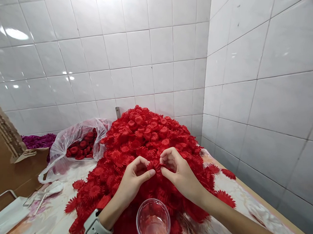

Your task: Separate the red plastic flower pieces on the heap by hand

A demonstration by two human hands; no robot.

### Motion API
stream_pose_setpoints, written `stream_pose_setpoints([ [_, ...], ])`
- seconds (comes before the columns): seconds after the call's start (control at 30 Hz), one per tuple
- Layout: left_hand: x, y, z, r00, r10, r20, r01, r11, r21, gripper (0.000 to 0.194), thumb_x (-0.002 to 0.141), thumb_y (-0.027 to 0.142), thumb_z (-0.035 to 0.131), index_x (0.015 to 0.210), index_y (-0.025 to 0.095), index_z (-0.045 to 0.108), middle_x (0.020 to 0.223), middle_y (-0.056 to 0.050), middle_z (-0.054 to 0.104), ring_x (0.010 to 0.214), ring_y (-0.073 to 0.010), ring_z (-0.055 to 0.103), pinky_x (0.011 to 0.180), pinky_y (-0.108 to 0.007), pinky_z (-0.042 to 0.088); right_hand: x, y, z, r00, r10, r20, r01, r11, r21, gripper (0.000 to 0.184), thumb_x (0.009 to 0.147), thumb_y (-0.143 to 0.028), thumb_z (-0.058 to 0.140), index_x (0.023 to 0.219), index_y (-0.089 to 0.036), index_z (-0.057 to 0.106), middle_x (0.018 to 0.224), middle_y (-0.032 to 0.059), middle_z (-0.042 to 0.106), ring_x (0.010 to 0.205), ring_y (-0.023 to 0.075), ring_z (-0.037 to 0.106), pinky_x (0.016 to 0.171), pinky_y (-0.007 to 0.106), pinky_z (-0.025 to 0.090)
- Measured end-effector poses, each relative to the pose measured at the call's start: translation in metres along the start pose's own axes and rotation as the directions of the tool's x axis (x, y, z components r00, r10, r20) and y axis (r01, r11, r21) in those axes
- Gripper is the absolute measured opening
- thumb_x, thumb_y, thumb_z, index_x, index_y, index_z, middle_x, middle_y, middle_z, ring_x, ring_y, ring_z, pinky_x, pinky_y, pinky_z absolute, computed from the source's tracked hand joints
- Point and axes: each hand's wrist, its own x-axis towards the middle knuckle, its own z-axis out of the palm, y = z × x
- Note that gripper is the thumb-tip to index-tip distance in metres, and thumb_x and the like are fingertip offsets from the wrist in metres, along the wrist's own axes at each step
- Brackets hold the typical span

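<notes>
At far left, cardboard box (4, 151) stands on the table, white tray (10, 214) low in front of it, likely parked aside to leave the middle free. Purple flowers (38, 141) just behind the box. Next, clear plastic bag (59, 144), mouth open toward the middle, darker red pieces (84, 146) inside; probably bagged to keep them apart from the loose ones. Center: big pile (144, 135) of red fringed flowers heaped up near the tiled wall, presumably so plenty sit within reach. Left hand (135, 174), watch (98, 229) on wrist, pinches the left side of one red flower (154, 165), thumb and fingertips. That flower is up between both hands, in front of the pile; two-sided hold probably keeps it steady. Clear cup (153, 221) upright below the hands, close to the body, likely for easy reach; contents unclear. Right hand (181, 173) pinches the flower's right edge, thumb and forefinger; other fingers curled. Far right: stray flowers (225, 197) on the patterned tablecloth (244, 207), seemingly spilled from the pile.
</notes>
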Motion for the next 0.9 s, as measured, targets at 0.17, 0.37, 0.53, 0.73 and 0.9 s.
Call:
stream_pose_setpoints([
  [0.17,-0.006,0.005,0.005,0.996,0.063,-0.057,-0.048,0.97,0.239,0.018,0.069,0.03,0.064,0.067,0.017,0.051,0.066,0.002,0.056,0.064,-0.0129,0.053,0.062,-0.024,0.043,-0.001,0.0,0.003,0.998,0.023,-0.061,-0.024,1.0,-0.005,0.018,0.066,-0.009,0.045,0.077,-0.022,0.039,0.074,-0.0021,0.049,0.07,0.0134,0.052,0.067,0.028,0.045],
  [0.37,-0.011,0.011,0.011,0.984,0.137,-0.116,-0.08,0.913,0.401,0.016,0.071,0.029,0.061,0.063,0.018,0.052,0.061,0.002,0.059,0.059,-0.0141,0.056,0.058,-0.024,0.043,-0.005,0.002,0.008,0.987,0.004,-0.158,-0.025,0.991,-0.128,0.016,0.067,-0.011,0.047,0.075,-0.022,0.039,0.071,-0.0018,0.049,0.066,0.0144,0.052,0.064,0.028,0.045],
  [0.53,-0.012,0.007,0.011,0.973,0.207,-0.104,-0.128,0.853,0.506,0.014,0.074,0.028,0.058,0.066,0.019,0.051,0.065,0.0,0.061,0.061,-0.015,0.058,0.06,-0.025,0.044,-0.006,0.002,0.01,0.981,-0.043,-0.189,0.0,0.974,-0.225,0.013,0.068,-0.011,0.045,0.072,-0.022,0.038,0.068,-0.0023,0.049,0.064,0.0146,0.051,0.061,0.028,0.043],
  [0.73,-0.014,0.006,0.013,0.951,0.289,-0.109,-0.182,0.81,0.557,0.014,0.074,0.027,0.057,0.065,0.02,0.05,0.064,0.0,0.062,0.059,-0.0147,0.058,0.059,-0.025,0.043,-0.006,0.001,0.009,0.977,-0.09,-0.191,0.03,0.955,-0.296,0.015,0.069,-0.011,0.044,0.071,-0.022,0.036,0.066,-0.0031,0.046,0.06,0.0131,0.048,0.057,0.026,0.041],
  [0.9,-0.015,0.01,0.013,0.929,0.347,-0.127,-0.218,0.792,0.57,0.012,0.073,0.024,0.058,0.064,0.02,0.05,0.063,0.001,0.062,0.056,-0.0138,0.058,0.056,-0.023,0.044,-0.002,-0.003,0.009,0.969,-0.137,-0.207,0.067,0.947,-0.313,0.015,0.069,-0.01,0.044,0.07,-0.022,0.036,0.065,-0.0031,0.046,0.06,0.0131,0.047,0.057,0.026,0.041],
])
